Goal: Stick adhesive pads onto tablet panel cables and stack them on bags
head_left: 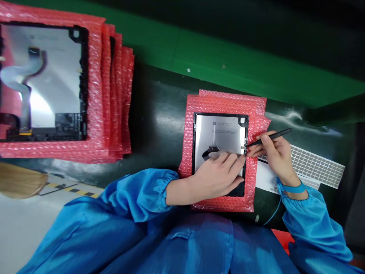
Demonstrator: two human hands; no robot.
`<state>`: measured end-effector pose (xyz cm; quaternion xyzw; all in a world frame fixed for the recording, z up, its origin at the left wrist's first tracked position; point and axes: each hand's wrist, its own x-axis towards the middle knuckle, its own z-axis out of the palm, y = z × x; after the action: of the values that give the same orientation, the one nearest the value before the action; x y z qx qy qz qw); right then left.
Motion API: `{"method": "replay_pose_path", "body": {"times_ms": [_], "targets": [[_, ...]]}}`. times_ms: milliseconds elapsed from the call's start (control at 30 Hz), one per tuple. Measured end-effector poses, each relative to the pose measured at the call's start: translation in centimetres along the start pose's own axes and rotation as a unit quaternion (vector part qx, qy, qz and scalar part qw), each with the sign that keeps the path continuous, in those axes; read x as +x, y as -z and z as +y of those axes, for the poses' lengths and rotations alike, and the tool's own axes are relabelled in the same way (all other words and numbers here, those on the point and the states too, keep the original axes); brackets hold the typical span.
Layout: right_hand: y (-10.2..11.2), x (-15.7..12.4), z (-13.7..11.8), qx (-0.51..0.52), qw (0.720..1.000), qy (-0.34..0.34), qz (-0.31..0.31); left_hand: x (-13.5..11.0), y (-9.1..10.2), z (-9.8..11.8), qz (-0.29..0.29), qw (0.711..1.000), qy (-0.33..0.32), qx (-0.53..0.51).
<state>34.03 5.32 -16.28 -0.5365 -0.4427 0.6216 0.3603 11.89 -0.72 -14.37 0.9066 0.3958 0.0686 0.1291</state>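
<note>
A tablet display panel (224, 139) with a silver back and black frame lies on red bubble wrap (188, 129) in front of me. My left hand (218, 173) rests flat across its lower part, fingers stretched toward the right edge, partly hiding a dark flex cable (209, 152). In my right hand (272, 152) is a pair of black tweezers (282, 133), pinched between thumb and fingers. Their tips meet the panel's right frame, beside a small light piece (243, 147). Whether the tips grip that piece I cannot tell.
To the left stands a stack of red bubble-wrap sheets (97, 125) with another display panel (61, 87) on top, its flex cable showing. Sheets of small grey stickers (316, 165) lie right of my right hand. A blue wrist strap's cord (276, 213) hangs near the table edge.
</note>
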Motion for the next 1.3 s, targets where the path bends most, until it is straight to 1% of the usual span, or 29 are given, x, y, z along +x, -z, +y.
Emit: {"method": "replay_pose_path", "body": {"times_ms": [333,533,900,1033,1200,1300], "targets": [[-0.13,-0.01,-0.28,0.005,1.0,-0.003,0.007,0.27,0.24,0.02,-0.002,1.0,0.002,0.003],[-0.2,-0.01,-0.38,0.0,1.0,0.0,0.005,0.41,0.43,0.11,-0.041,0.999,0.007,0.006],[-0.25,0.05,-0.29,0.006,1.0,0.018,0.009,0.64,0.65,0.19,-0.051,0.999,0.017,0.004],[-0.06,0.26,-0.18,0.021,0.999,0.022,0.01,0.61,0.67,0.19,-0.041,0.999,0.016,0.004],[0.14,0.35,0.13,0.034,0.999,0.028,0.007,0.45,0.18,0.01,-0.005,1.0,0.017,0.003],[0.13,0.32,0.36,0.041,0.999,0.032,0.012,0.44,0.08,-0.12,-0.004,1.0,0.025,0.0]]}}
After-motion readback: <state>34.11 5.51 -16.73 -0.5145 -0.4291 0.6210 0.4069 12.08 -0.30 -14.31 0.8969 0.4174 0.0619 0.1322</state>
